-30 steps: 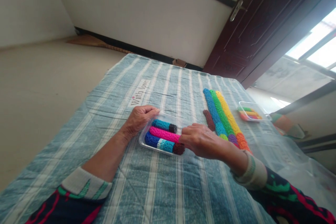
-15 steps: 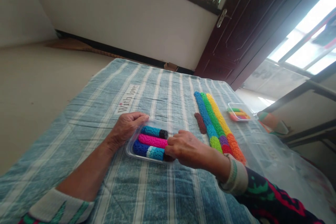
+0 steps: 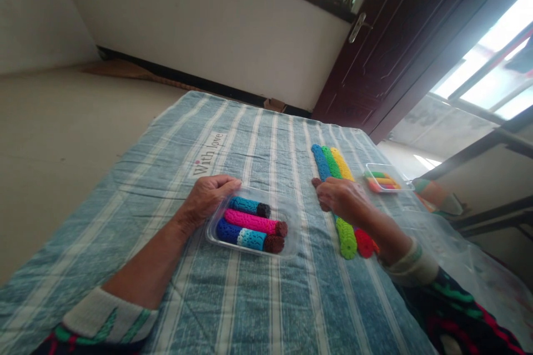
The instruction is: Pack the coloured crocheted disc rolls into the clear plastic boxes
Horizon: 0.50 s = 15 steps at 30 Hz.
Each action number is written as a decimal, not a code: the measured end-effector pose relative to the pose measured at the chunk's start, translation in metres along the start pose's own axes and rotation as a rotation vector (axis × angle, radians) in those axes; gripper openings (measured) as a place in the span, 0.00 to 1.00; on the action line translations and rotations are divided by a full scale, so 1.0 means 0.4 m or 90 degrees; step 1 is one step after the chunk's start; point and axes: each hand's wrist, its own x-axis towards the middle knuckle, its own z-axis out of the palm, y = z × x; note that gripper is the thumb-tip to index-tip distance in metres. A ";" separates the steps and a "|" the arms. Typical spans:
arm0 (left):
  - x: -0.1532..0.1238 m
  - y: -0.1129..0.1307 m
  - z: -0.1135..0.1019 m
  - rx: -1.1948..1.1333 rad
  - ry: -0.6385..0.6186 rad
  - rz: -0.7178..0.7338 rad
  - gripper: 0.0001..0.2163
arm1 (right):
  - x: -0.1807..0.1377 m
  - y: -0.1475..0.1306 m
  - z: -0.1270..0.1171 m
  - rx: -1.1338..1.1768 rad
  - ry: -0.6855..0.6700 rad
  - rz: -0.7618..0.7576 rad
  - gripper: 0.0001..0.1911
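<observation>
A clear plastic tray (image 3: 291,230) lies on the blue striped cloth (image 3: 250,299) and holds three rolled crochet pieces: a teal one (image 3: 245,205), a pink one (image 3: 250,221) and a blue one (image 3: 241,234), each with a dark end. My left hand (image 3: 208,197) rests on the tray's left rim, fingers curled over its edge. My right hand (image 3: 343,197) lies over a row of long crochet strips in blue, green and yellow (image 3: 331,162), fingers bent at a short brown roll (image 3: 316,183). Whether it grips the roll is hidden.
A second clear tray (image 3: 383,180) with coloured rolls sits at the cloth's far right, next to clear plastic sheeting (image 3: 453,255). Beyond the cloth are a white wall, a dark wooden door (image 3: 387,39) and a bright window on the right.
My right hand left the end of the tray and moved right onto the row of long strips by the brown roll. My left hand stayed on the tray's rim.
</observation>
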 end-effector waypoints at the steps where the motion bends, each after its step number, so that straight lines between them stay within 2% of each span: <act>1: 0.000 0.000 0.000 0.004 -0.001 0.000 0.13 | -0.002 0.013 0.005 -0.011 -0.027 0.026 0.08; 4: 0.001 0.001 0.000 0.011 0.001 0.005 0.14 | -0.008 0.045 0.020 -0.029 -0.087 0.068 0.08; 8: 0.002 -0.001 0.000 0.004 0.005 0.006 0.15 | -0.010 0.073 0.034 -0.014 -0.132 0.071 0.10; 15: 0.001 0.002 -0.001 -0.003 0.003 -0.009 0.16 | 0.004 0.066 0.045 -0.061 -0.168 0.076 0.17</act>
